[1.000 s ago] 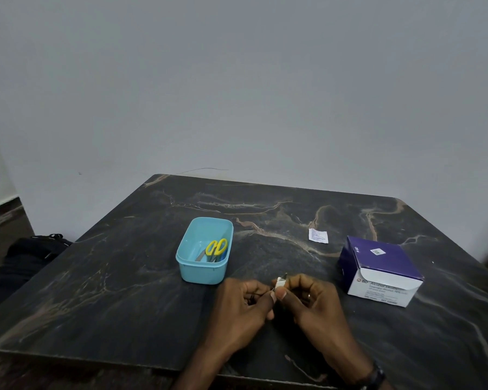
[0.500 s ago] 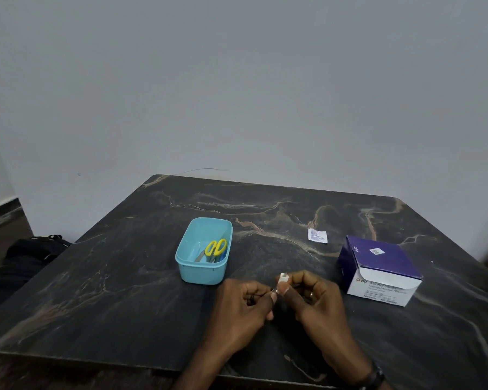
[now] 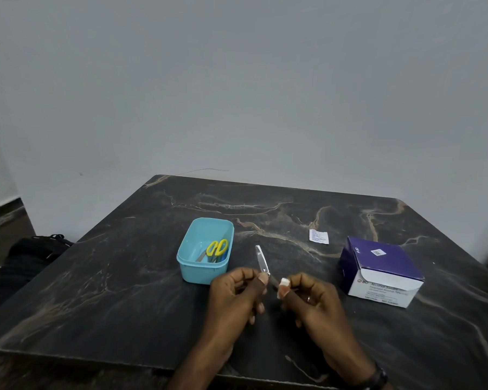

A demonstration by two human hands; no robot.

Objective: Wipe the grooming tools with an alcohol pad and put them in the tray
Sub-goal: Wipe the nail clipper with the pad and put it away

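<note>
Dark marble-patterned surface (image 3: pixel 124 277), veined in tan, set against a plain grey wall (image 3: pixel 237 80).

Black bag (image 3: pixel 31 257) on the floor, off the surface's left edge.

Purple-and-white cardboard box of alcohol swabs (image 3: pixel 381 271), at my right, lid flap open.

Light-blue rectangular plastic tray (image 3: pixel 206 270), left of centre, just beyond my left hand. Inside it: yellow-handled scissors (image 3: pixel 216 249), lying beside other tools I cannot make out.

My left hand (image 3: pixel 234 296), near the front edge, fingers curled; thumb and forefinger pinch the slim silver metal grooming tool (image 3: pixel 261 260) at its lower end. The tool slants up and away from me, its tip over the surface just right of the tray, clear of it.

My right hand (image 3: pixel 313 305), close beside the left, fingers curled, pinching the small folded white alcohol pad (image 3: pixel 284 283) at the fingertips. The pad sits near the tool's lower end; I cannot tell whether they touch.

Black wristband (image 3: pixel 376 378) on my right wrist.

Small white torn sachet (image 3: pixel 318 236), flat on the surface between tray and box, farther back.
</note>
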